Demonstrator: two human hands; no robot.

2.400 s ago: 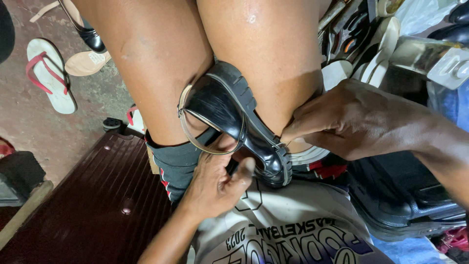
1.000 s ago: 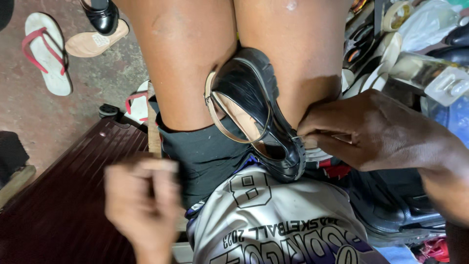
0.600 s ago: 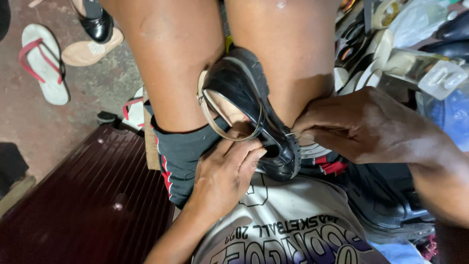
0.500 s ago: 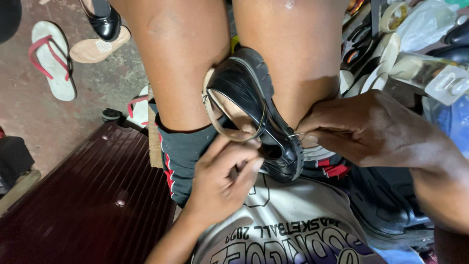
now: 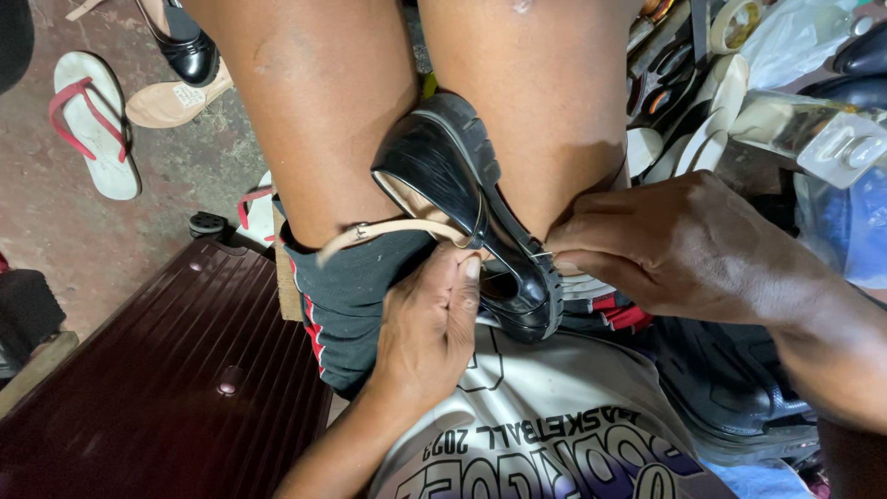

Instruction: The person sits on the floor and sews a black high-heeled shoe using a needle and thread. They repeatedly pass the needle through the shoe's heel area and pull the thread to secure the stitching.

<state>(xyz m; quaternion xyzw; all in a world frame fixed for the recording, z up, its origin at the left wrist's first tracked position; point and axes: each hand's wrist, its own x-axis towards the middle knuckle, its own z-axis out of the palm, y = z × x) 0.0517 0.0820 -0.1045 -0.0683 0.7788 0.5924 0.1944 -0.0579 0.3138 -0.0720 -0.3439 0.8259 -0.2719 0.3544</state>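
The black shoe [image 5: 480,217] is clamped between the knees, its heel end now gripped by the left hand [image 5: 430,337], back from the air, while a thin needle [image 5: 539,256] is pinched just beside it in the right hand [image 5: 674,249], so stitching is resumed.

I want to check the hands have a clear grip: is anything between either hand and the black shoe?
Nothing visible. The left hand presses directly on the black shoe clamped between the knees, and the right hand pinches at its sole edge.

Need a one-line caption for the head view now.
Black shoe clamped between knees; left hand steadies it, right hand pinches its edge.
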